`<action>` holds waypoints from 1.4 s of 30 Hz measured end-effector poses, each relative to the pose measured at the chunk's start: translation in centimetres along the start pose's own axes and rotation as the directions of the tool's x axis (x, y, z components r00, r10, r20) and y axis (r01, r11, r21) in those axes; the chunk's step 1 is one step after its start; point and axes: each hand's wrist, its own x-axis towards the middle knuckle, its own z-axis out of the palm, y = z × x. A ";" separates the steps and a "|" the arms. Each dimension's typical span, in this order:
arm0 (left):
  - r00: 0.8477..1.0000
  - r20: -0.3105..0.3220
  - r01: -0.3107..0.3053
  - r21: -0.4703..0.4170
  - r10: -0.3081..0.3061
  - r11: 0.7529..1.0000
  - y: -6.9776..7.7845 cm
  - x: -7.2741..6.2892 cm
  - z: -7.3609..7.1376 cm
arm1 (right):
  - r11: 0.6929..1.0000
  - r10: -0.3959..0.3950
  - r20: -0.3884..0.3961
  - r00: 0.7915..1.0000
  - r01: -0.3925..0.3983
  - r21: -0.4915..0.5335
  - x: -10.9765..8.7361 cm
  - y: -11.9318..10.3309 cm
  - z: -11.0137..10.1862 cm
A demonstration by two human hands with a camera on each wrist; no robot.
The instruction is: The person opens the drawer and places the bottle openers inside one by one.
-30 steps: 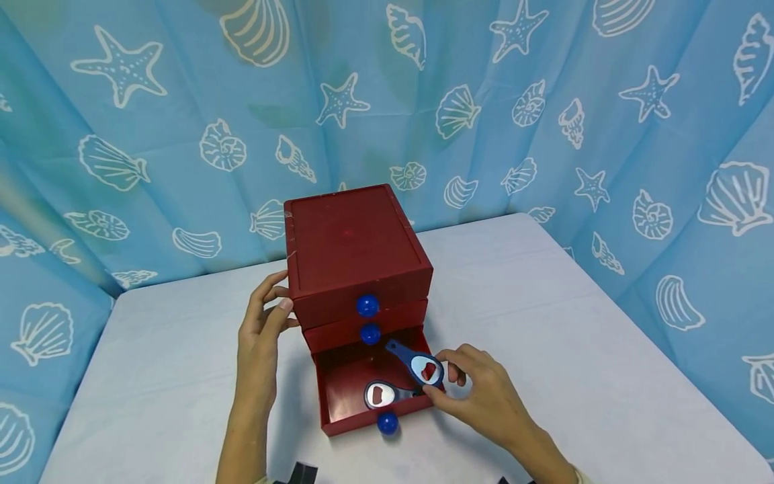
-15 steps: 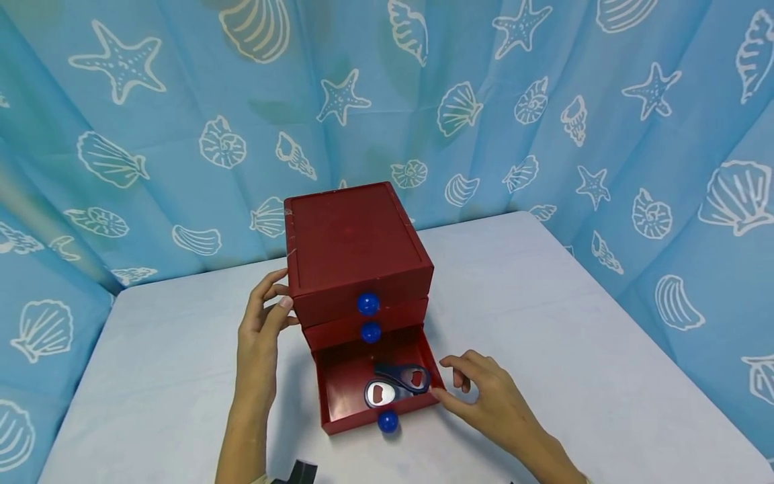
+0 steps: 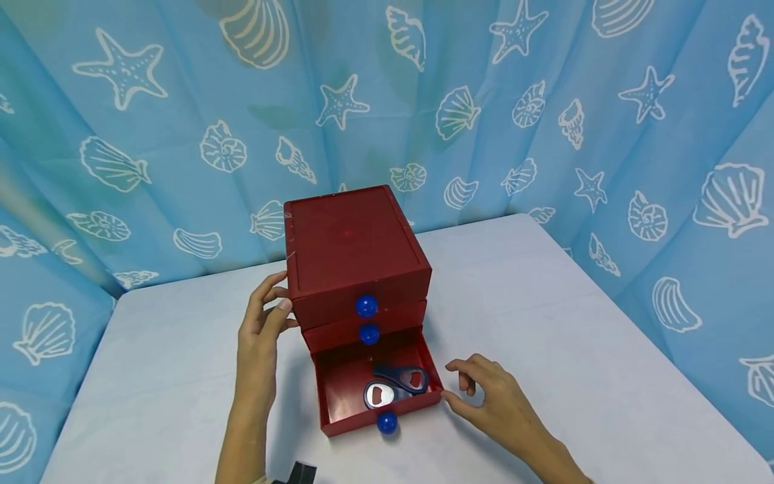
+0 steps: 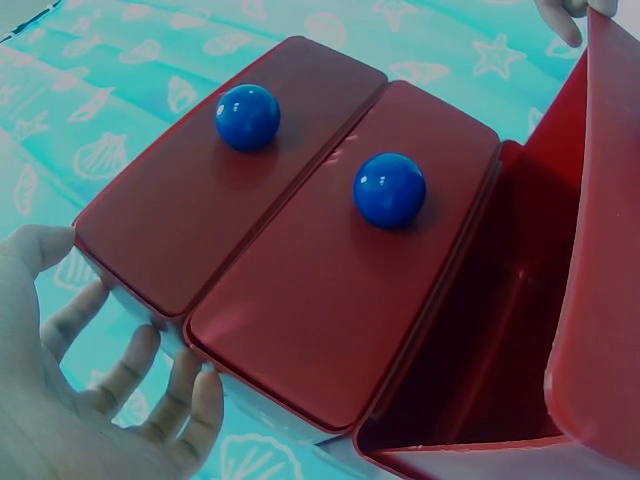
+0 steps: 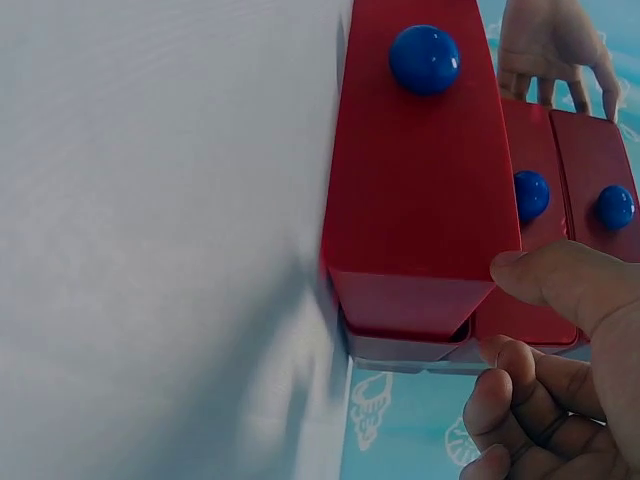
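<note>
A dark red cabinet (image 3: 357, 235) has its bottom drawer (image 3: 341, 383) pulled out. Two blue-handled bottle openers lie in it: one (image 3: 393, 372) overlaps the handle of the other (image 3: 372, 396), whose metal head faces up. My left hand (image 3: 260, 336) rests against the cabinet's left side, its fingers spread along the edges in the left wrist view. At the drawer's front right corner is my right hand (image 3: 492, 396), holding nothing. Its thumb (image 5: 545, 272) touches or nearly touches that corner, and the other fingers bend loosely. The drawer's inside is hidden in the right wrist view.
Two upper drawers with blue knobs (image 3: 366, 306) are closed above the pulled-out one. A third blue knob (image 3: 387, 423) sits on the bottom drawer's front. The cabinet stands on a white-covered table (image 3: 544, 323), before a blue seashell curtain (image 3: 363, 101).
My right hand let go of a bottle opener, which dropped onto the other one in the drawer. The right hand then drew slightly right. My left hand stayed in place.
</note>
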 end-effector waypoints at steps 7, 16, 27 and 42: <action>1.000 0.002 -0.011 -0.011 0.011 1.000 -0.2 0.0 -0.1 | 1.000 0.008 0.011 1.000 -0.008 0.005 0.7 0.2 0.2; 1.000 0.012 -0.003 0.005 0.003 1.000 -0.1 0.1 -0.2 | 0.997 0.071 0.029 0.997 -0.071 -0.003 1.6 0.3 0.5; 1.000 0.016 -0.016 -0.008 0.016 1.000 -0.2 0.1 -0.2 | 0.999 0.039 -0.013 0.999 -0.039 -0.014 2.9 0.6 1.1; 0.999 0.026 -0.034 -0.001 0.034 0.999 -0.3 0.2 -0.3 | 0.999 0.053 0.004 0.999 -0.053 -0.004 4.8 1.5 2.1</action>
